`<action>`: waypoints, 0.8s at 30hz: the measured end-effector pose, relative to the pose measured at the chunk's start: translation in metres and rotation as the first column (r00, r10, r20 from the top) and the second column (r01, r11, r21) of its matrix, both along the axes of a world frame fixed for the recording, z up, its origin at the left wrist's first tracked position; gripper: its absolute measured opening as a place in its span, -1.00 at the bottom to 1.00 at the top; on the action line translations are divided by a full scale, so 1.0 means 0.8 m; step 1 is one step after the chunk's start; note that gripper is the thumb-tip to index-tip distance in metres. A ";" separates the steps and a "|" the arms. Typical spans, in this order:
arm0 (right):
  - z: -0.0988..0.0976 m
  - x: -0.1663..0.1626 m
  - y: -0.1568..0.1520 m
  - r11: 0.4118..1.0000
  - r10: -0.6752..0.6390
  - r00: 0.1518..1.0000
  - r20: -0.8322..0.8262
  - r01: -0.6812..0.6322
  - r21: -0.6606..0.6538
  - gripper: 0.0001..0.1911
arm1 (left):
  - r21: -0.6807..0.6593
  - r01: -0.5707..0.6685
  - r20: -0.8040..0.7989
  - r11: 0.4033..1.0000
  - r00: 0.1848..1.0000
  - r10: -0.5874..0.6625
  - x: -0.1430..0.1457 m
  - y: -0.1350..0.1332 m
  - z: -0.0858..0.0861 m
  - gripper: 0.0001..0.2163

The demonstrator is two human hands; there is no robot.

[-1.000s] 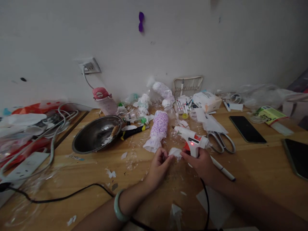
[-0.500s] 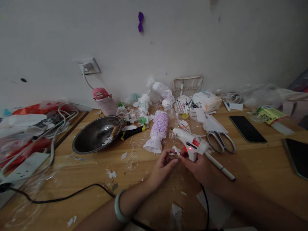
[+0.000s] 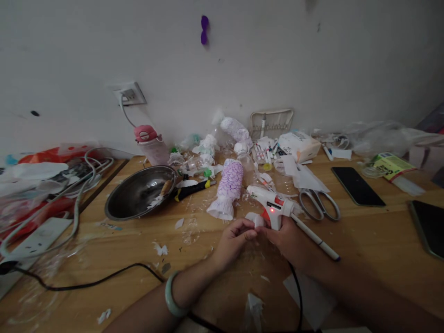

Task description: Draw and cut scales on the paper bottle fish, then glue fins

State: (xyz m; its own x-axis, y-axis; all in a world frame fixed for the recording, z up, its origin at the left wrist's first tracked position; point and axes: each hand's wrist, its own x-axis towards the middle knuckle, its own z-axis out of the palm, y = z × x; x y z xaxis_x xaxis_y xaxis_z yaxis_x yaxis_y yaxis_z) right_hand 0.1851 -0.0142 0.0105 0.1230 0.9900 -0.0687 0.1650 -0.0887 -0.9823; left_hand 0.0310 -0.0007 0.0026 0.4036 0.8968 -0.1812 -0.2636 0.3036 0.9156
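Between my two hands is a small white piece of paper [image 3: 255, 219], bent over at the fingertips. My left hand [image 3: 236, 240], with a pale green bangle on the wrist, pinches it from the left. My right hand [image 3: 289, 243] is wrapped round the handle of a white glue gun [image 3: 274, 203] with a lit red light, its nozzle pointing up and left; its thumb and fingertips also touch the paper. Just behind my hands lies a paper-covered form [image 3: 229, 185] with purple scales drawn on it and a flared white end.
A metal bowl [image 3: 138, 192] and a yellow-black utility knife [image 3: 194, 189] lie to the left. Scissors [image 3: 319, 203], a capped marker [image 3: 319, 240] and a phone [image 3: 357, 186] are on the right. A black cord [image 3: 104, 278] crosses the front. Paper scraps, pens and plastic clutter the back.
The white paper between my fingers has turned and now shows a broader, curved face. The glue gun has shifted slightly left with my right hand.
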 end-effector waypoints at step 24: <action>0.020 0.006 -0.001 0.986 0.090 0.989 -0.117 -0.105 -0.129 -0.62 | 0.036 -0.033 -0.035 0.999 0.999 0.034 0.002 0.000 0.001 -0.64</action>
State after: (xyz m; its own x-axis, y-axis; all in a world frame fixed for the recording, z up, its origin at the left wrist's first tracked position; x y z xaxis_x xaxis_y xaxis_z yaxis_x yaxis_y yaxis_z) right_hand 0.1900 -0.0150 0.0261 0.0107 0.9777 -0.2095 0.0706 -0.2098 -0.9752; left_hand 0.0323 -0.0010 0.0035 0.3674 0.9157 -0.1628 -0.2399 0.2624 0.9347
